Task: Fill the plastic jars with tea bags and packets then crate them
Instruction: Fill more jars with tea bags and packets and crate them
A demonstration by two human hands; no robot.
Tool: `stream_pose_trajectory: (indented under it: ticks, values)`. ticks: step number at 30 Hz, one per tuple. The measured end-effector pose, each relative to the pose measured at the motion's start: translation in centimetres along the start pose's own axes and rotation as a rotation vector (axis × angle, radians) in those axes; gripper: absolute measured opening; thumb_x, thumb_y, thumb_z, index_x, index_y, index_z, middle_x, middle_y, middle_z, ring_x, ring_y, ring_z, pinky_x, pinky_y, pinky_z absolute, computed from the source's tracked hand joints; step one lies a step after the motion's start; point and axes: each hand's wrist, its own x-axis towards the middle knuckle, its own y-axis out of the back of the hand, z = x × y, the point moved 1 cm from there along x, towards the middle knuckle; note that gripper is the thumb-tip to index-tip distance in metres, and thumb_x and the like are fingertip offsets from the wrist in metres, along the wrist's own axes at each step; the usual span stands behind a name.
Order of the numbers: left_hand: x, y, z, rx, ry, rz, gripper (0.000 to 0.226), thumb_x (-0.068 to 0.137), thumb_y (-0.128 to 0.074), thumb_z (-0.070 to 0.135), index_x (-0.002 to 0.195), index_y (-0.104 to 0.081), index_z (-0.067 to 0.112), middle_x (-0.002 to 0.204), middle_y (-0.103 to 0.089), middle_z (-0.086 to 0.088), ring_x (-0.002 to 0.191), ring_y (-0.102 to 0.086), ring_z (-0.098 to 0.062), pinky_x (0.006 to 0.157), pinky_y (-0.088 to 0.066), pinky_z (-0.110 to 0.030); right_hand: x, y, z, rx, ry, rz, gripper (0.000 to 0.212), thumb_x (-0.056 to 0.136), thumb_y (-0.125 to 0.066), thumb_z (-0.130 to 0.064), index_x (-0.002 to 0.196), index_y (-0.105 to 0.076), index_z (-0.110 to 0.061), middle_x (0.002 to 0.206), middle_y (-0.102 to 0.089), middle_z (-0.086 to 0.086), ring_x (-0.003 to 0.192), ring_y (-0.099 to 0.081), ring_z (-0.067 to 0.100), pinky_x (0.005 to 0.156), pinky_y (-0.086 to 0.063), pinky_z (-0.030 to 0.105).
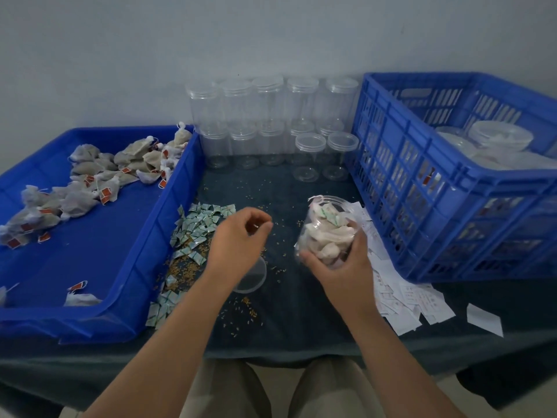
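Lid [255, 276] lies just under L hand [238, 241], whose fingers hang loosely curled w/ nothing seen in them. R hand [340, 268] wraps the jar [324, 235], which is tilted w/ mouth away and looks full. Prob. next: level jar, seat lid square, then twist. Crate [422, 191] is just right of the grip.

The blue tray [156, 224] runs off the left edge and the blue crate [407, 164] off the right, cutting off some of the filled jars [500, 135] inside it; its slatted wall screens their lower halves. The left hand [238, 239] covers most of a clear lid [256, 276], and whether its curled fingertips pinch anything is too small to tell. The right hand [340, 267], wrapped round the jar [325, 227], hides its lower side. Print on the white slips [422, 297] is unreadable.
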Motion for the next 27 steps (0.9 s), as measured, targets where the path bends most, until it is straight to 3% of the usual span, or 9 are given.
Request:
stream_pose_trajectory:
  ticks: [1, 3, 6, 9, 12, 17, 21, 23, 27]
  values:
    - [0.0, -1.0, -0.5, 0.073, -0.003, -0.067, 0.008, 0.098, -0.072, 0.028, 0.098, -0.073, 0.036, 0.091, -0.072, 0.023, 0.086, -0.066, 0.005, 0.081, -0.057, -0.022, 0.3, 0.9, 0.0, 0.0, -0.007, 0.042, 0.094, 0.064, -0.088, -0.072, 0.143, -0.041, -0.049, 0.129, -0.061, -0.033, 0.118, -0.063, -0.01, 0.094, -0.053, 0.011]
    - [-0.2, -3.4, -1.1, 0.209, -0.071, -0.233, 0.013, 0.097, -0.072, 0.026, 0.107, -0.076, 0.032, 0.102, -0.075, 0.018, 0.096, -0.068, 0.0, 0.091, -0.055, -0.028, 0.9, 2.4, 0.2, -0.015, -0.037, 0.128, 0.097, 0.065, -0.086, -0.071, 0.145, -0.044, -0.038, 0.132, -0.063, -0.021, 0.118, -0.066, 0.001, 0.1, -0.055, 0.025]
    - [-0.6, -7.3, -1.5, 0.435, -0.198, -0.436, 0.047, 0.093, -0.076, 0.042, 0.136, -0.067, 0.026, 0.128, -0.067, 0.003, 0.12, -0.061, -0.02, 0.1, -0.05, -0.034, 1.3, 4.0, 0.9, -0.026, -0.069, 0.21, 0.091, 0.072, -0.092, -0.058, 0.145, -0.044, -0.032, 0.134, -0.062, -0.012, 0.118, -0.066, 0.011, 0.102, -0.053, 0.03]
    - [-0.4, -9.8, -1.9, 0.491, -0.185, -0.388, 0.066, 0.088, -0.075, 0.061, 0.144, -0.058, 0.03, 0.125, -0.06, 0.0, 0.12, -0.056, -0.024, 0.091, -0.049, -0.036, 1.4, 5.1, 1.1, -0.018, -0.076, 0.233, 0.089, 0.074, -0.093, -0.054, 0.145, -0.044, -0.031, 0.132, -0.062, -0.014, 0.117, -0.066, 0.006, 0.097, -0.049, 0.019]
    - [0.6, -10.9, -2.1, 0.494, -0.142, -0.35, 0.062, 0.087, -0.07, 0.07, 0.139, -0.062, 0.037, 0.114, -0.058, 0.003, 0.112, -0.061, -0.022, 0.079, -0.049, -0.033, 1.1, 5.6, 0.9, -0.026, -0.078, 0.224, 0.092, 0.066, -0.088, -0.07, 0.139, -0.045, -0.034, 0.126, -0.061, -0.026, 0.112, -0.062, -0.011, 0.09, -0.048, 0.01]
    - [1.9, -11.6, -2.4, 0.436, -0.232, -0.308, 0.033, 0.096, -0.071, 0.05, 0.116, -0.077, 0.024, 0.111, -0.057, -0.002, 0.11, -0.056, -0.024, 0.077, -0.042, -0.031, 0.8, 5.9, 1.0, -0.035, -0.072, 0.195, 0.093, 0.064, -0.088, -0.07, 0.138, -0.046, -0.033, 0.126, -0.062, -0.026, 0.11, -0.063, -0.012, 0.088, -0.05, 0.007]
    - [2.0, -11.5, -1.8, 0.429, -0.372, -0.366, 0.021, 0.102, -0.065, 0.032, 0.095, -0.068, 0.013, 0.106, -0.068, -0.004, 0.1, -0.065, -0.028, 0.081, -0.05, -0.037, 0.5, 5.6, 1.2, -0.014, -0.083, 0.166, 0.092, 0.063, -0.086, -0.07, 0.138, -0.048, -0.033, 0.127, -0.064, -0.022, 0.113, -0.065, -0.007, 0.091, -0.052, 0.013]
    - [2.0, -11.6, -1.8, 0.518, -0.401, -0.362, 0.013, 0.102, -0.06, 0.023, 0.109, -0.067, 0.015, 0.099, -0.07, -0.006, 0.092, -0.068, -0.031, 0.075, -0.052, -0.04, 0.3, 5.5, 1.4, -0.021, -0.081, 0.149, 0.093, 0.062, -0.087, -0.069, 0.137, -0.05, -0.03, 0.126, -0.065, -0.019, 0.113, -0.066, -0.004, 0.093, -0.054, 0.017]
    - [1.7, -11.2, -1.3, 0.505, -0.39, -0.29, 0.049, 0.102, -0.058, 0.021, 0.15, -0.051, 0.023, 0.109, -0.075, -0.005, 0.096, -0.07, -0.033, 0.075, -0.056, -0.041, -0.1, 5.0, 1.3, -0.047, -0.071, 0.133, 0.094, 0.062, -0.086, -0.071, 0.139, -0.049, -0.029, 0.127, -0.066, -0.018, 0.114, -0.066, -0.003, 0.096, -0.057, 0.023]
